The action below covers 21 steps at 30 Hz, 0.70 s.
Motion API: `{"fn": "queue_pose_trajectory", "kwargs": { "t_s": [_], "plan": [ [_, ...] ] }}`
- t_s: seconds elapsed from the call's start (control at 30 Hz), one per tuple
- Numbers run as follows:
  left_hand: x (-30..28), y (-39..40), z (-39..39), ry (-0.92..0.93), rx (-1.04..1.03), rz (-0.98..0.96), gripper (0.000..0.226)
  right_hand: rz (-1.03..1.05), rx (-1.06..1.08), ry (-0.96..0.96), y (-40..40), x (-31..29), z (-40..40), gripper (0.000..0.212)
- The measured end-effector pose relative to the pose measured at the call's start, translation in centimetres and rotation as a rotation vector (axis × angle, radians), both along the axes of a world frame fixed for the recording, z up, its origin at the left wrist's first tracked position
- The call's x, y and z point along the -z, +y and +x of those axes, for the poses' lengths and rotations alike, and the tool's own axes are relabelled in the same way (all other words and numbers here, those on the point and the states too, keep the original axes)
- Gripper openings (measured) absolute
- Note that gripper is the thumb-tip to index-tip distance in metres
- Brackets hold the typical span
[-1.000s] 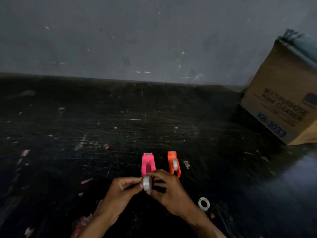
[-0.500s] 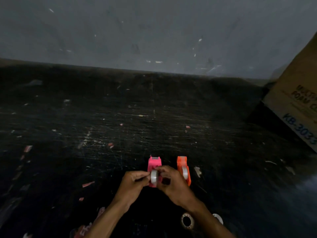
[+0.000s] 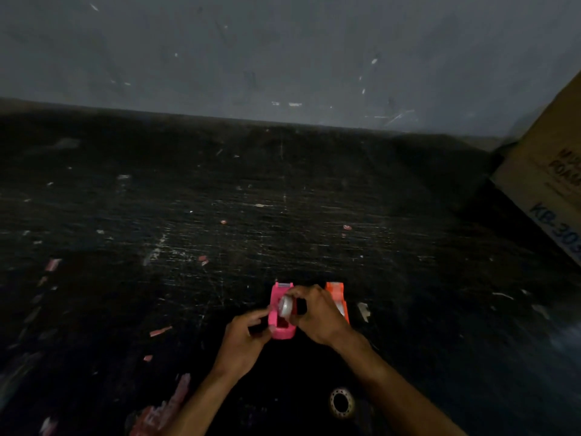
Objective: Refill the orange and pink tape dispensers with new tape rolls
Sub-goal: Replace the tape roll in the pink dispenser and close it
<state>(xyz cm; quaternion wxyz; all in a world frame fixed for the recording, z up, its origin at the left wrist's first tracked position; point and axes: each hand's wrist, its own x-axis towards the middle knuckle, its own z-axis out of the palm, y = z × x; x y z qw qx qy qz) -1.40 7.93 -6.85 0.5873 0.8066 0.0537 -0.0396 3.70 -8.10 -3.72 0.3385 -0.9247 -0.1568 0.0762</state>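
Note:
The pink tape dispenser stands on the dark scratched floor with its cutter end pointing away from me. My right hand pinches a small clear tape roll right over the pink dispenser's open cavity. My left hand grips the dispenser's left side and rear. The orange tape dispenser stands just to the right, partly hidden behind my right hand, with a roll visible inside it.
A used tape core ring lies on the floor near my right forearm. A brown cardboard box stands at the right against the grey wall. Pink scraps and torn packaging litter the floor at left.
Both hands carried the tape roll forward from near my body to the pink dispenser. My left hand let go of the roll and took hold of the dispenser. The camera view tilted down.

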Motion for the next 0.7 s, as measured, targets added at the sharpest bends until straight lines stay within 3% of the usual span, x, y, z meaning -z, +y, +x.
{"fn": "queue_pose_trajectory", "kwargs": {
  "t_s": [0.23, 0.43, 0.7],
  "plan": [
    [-0.1, -0.3, -0.3, -0.075, 0.013, -0.016, 0.047, -0.079, -0.081, -0.044, 0.1, -0.9, 0.1, 0.026],
    [1.1, -0.1, -0.4, -0.112, 0.071, 0.051, 0.039, -0.007, -0.053, -0.016, 0.5, -1.1, -0.3, 0.024],
    [0.6, -0.2, -0.3, -0.062, 0.014, -0.017, 0.053, 0.024, -0.123, -0.023, 0.6, -1.3, 0.1, 0.024]
  ]
}}
